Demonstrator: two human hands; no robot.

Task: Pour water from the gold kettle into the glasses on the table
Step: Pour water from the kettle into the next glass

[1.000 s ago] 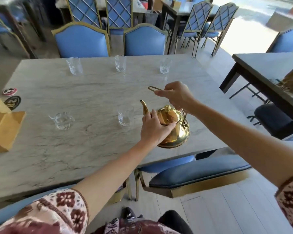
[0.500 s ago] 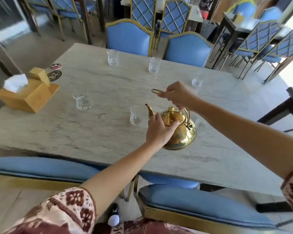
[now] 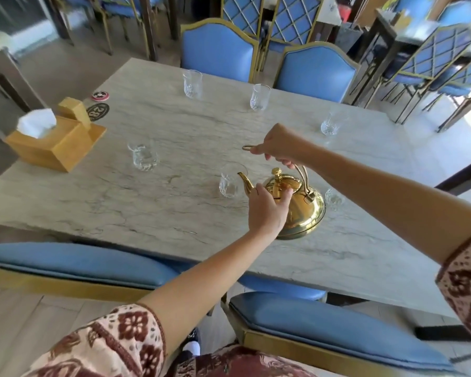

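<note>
The gold kettle (image 3: pixel 303 210) stands near the front edge of the marble table (image 3: pixel 120 202), its spout pointing left. My right hand (image 3: pixel 279 145) grips the kettle's raised handle from above. Fingers of my left hand (image 3: pixel 267 210) rest on the kettle's lid and near side. A clear glass (image 3: pixel 230 183) stands just left of the spout, with water in the bottom. Further left is another glass (image 3: pixel 144 157), and a third glass (image 3: pixel 335 198) peeks out right of the kettle. Three more glasses, far left (image 3: pixel 192 83), middle (image 3: pixel 259 97) and right (image 3: pixel 330 123), line the far side.
A wooden tissue box (image 3: pixel 53 144) sits at the table's left end beside two round coasters (image 3: pixel 98 111). Blue padded chairs (image 3: pixel 337 327) are tucked under the near edge and stand along the far side (image 3: pixel 218 50). More tables and chairs fill the room behind.
My view has swung left, so the tissue box came fully into sight. Both hands have stayed on the kettle, which remains on the table in the same spot.
</note>
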